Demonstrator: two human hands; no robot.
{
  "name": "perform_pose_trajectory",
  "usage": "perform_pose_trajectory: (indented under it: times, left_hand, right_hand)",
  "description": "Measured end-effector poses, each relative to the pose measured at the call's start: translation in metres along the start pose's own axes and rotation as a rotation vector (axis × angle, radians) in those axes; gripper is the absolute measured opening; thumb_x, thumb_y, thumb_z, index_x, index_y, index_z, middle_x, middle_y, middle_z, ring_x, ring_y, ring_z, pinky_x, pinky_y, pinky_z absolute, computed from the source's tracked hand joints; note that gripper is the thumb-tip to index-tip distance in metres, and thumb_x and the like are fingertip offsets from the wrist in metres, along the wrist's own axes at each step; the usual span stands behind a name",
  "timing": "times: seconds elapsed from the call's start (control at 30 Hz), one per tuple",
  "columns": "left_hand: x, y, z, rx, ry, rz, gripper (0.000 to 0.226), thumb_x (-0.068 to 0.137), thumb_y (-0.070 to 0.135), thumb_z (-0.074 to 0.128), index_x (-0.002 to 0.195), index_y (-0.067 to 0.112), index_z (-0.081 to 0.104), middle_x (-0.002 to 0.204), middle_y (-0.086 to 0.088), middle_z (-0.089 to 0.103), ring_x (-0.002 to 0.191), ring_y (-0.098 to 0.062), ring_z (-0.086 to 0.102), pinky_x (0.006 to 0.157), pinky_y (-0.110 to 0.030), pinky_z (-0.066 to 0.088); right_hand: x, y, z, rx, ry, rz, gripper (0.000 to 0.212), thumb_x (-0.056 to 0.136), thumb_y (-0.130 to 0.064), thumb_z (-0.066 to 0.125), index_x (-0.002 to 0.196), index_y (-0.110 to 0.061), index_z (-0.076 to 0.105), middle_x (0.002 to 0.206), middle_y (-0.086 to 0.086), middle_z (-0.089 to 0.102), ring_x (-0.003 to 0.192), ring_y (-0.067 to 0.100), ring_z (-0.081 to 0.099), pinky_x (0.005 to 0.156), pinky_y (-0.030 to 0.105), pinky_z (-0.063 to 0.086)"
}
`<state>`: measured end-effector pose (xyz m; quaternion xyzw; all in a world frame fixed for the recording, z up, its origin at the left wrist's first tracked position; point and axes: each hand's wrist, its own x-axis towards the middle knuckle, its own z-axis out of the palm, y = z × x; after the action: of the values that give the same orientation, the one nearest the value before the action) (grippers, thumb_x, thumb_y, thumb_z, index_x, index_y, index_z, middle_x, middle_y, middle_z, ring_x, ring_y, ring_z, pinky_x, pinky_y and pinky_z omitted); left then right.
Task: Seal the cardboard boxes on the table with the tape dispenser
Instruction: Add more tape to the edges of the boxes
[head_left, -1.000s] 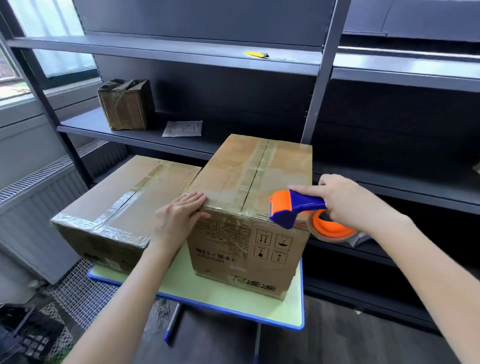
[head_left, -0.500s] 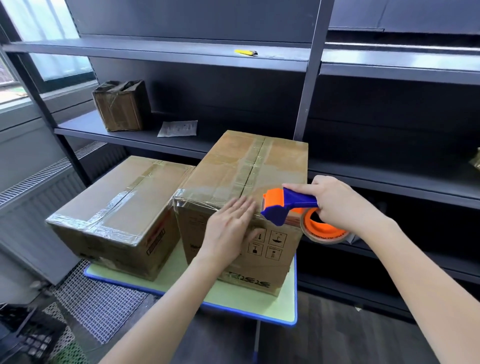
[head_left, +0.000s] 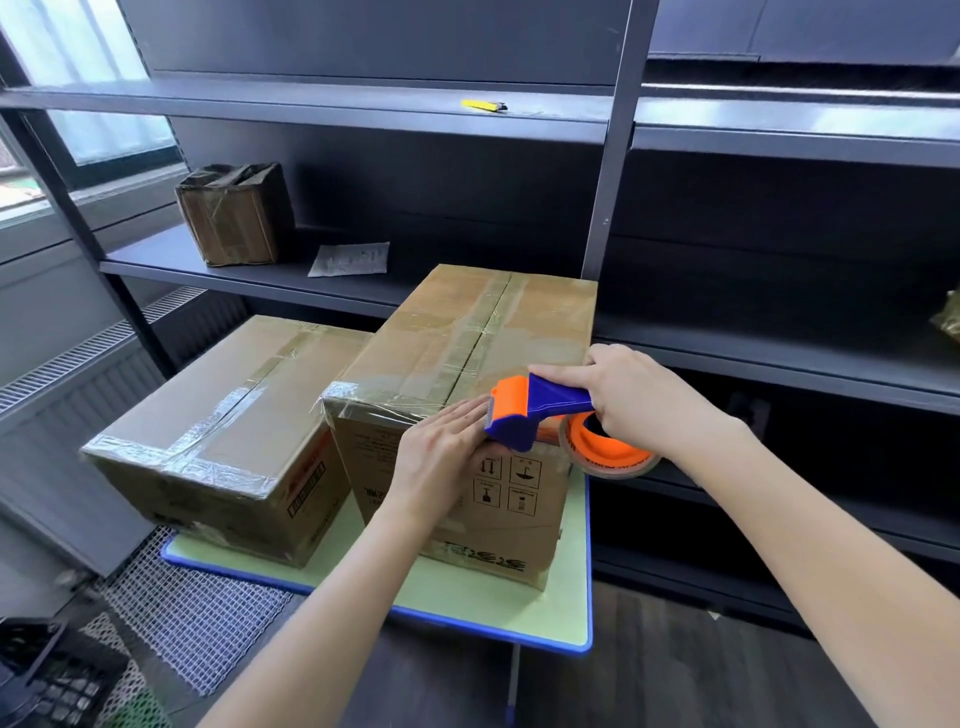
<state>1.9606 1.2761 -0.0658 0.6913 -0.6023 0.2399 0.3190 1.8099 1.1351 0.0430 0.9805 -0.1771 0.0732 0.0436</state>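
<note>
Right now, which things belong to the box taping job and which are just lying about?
Job: tall brown cardboard box; low wide cardboard box; orange-and-blue tape dispenser, gripped by the right hand; left hand, pressing the tall box; pale green table.
Lying about: small battered cardboard box, white paper sheet and yellow tool on the grey shelves; black crate.

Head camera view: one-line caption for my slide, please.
The right hand grips a tape dispenser at the top front edge of the taller cardboard box; left hand presses flat beside it.
</note>
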Motion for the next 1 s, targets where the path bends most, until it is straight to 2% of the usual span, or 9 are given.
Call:
perform_pose_trajectory:
  times: [0.1, 0.23, 0.4, 0.5, 0.6, 0.7, 0.87, 1.0]
  left_hand:
    - [-0.001, -0.005, -0.001, -0.035, -0.041, -0.031, 0.044, 0.084, 0.043, 0.055, 0.109, 0.010, 0.071, 0.112, -0.003, 0.068, 0.108, -0.012, 0.063, 0.096, -0.026, 0.048]
    - [-0.001, -0.015, -0.005, -0.027, -0.063, -0.043, 0.042, 0.081, 0.042, 0.058, 0.107, 0.011, 0.072, 0.112, -0.002, 0.068, 0.108, -0.011, 0.062, 0.098, -0.023, 0.045]
    - [-0.002, -0.016, -0.005, -0.035, -0.053, -0.044, 0.041, 0.082, 0.040, 0.059, 0.108, 0.010, 0.071, 0.112, -0.003, 0.067, 0.109, -0.011, 0.061, 0.098, -0.023, 0.044]
    - [0.001, -0.016, -0.008, -0.002, -0.080, -0.050, 0.043, 0.083, 0.040, 0.057, 0.109, 0.009, 0.070, 0.112, -0.004, 0.067, 0.109, -0.013, 0.061, 0.098, -0.023, 0.043]
    - [0.003, -0.009, -0.008, 0.047, -0.142, -0.067, 0.049, 0.082, 0.046, 0.055, 0.113, 0.010, 0.069, 0.116, -0.003, 0.065, 0.111, -0.013, 0.061, 0.101, -0.022, 0.040]
    - [0.001, 0.002, -0.012, 0.091, -0.166, -0.108, 0.058, 0.081, 0.052, 0.054, 0.116, 0.008, 0.067, 0.120, -0.005, 0.064, 0.116, -0.015, 0.058, 0.102, -0.029, 0.043]
    - [0.008, 0.035, -0.004, 0.022, -0.231, 0.014, 0.055, 0.083, 0.031, 0.044, 0.129, 0.003, 0.056, 0.135, -0.010, 0.053, 0.131, -0.018, 0.043, 0.112, -0.031, 0.030]
    - [0.016, 0.053, 0.011, -0.011, -0.249, 0.038, 0.051, 0.082, 0.030, 0.045, 0.124, 0.006, 0.061, 0.130, -0.006, 0.059, 0.127, -0.018, 0.049, 0.111, -0.031, 0.033]
  right_hand:
    - [-0.011, 0.011, 0.000, 0.002, -0.030, 0.018, 0.069, 0.094, -0.011, 0.041, 0.143, -0.051, 0.013, 0.092, -0.001, 0.038, 0.084, 0.014, 0.037, 0.070, 0.025, 0.030]
    - [-0.037, 0.038, -0.003, 0.066, -0.044, 0.105, 0.076, 0.089, -0.002, 0.042, 0.141, -0.052, 0.017, 0.093, -0.001, 0.040, 0.088, 0.017, 0.043, 0.069, 0.023, 0.029]
    - [-0.060, 0.056, 0.008, 0.090, -0.052, 0.131, 0.082, 0.087, -0.002, 0.048, 0.137, -0.055, 0.008, 0.088, -0.003, 0.037, 0.087, 0.018, 0.044, 0.068, 0.024, 0.029]
    - [-0.079, 0.084, -0.002, 0.034, -0.086, 0.220, 0.082, 0.087, -0.008, 0.056, 0.139, -0.053, 0.013, 0.094, -0.002, 0.041, 0.090, 0.016, 0.043, 0.071, 0.024, 0.032]
    - [-0.087, 0.080, 0.003, -0.073, -0.099, 0.222, 0.076, 0.091, -0.014, 0.050, 0.140, -0.054, 0.009, 0.099, -0.002, 0.040, 0.091, 0.015, 0.038, 0.076, 0.024, 0.033]
    - [-0.084, 0.071, 0.016, -0.085, -0.095, 0.194, 0.074, 0.092, -0.012, 0.044, 0.141, -0.055, 0.010, 0.100, 0.000, 0.042, 0.094, 0.018, 0.042, 0.081, 0.027, 0.038]
    - [-0.078, 0.067, 0.028, -0.129, -0.145, 0.181, 0.069, 0.094, -0.011, 0.035, 0.143, -0.052, 0.009, 0.096, 0.000, 0.039, 0.090, 0.017, 0.036, 0.082, 0.027, 0.036]
    - [-0.069, 0.057, 0.031, -0.163, -0.174, 0.135, 0.066, 0.096, -0.009, 0.030, 0.145, -0.048, 0.010, 0.091, 0.002, 0.036, 0.085, 0.017, 0.033, 0.077, 0.027, 0.032]
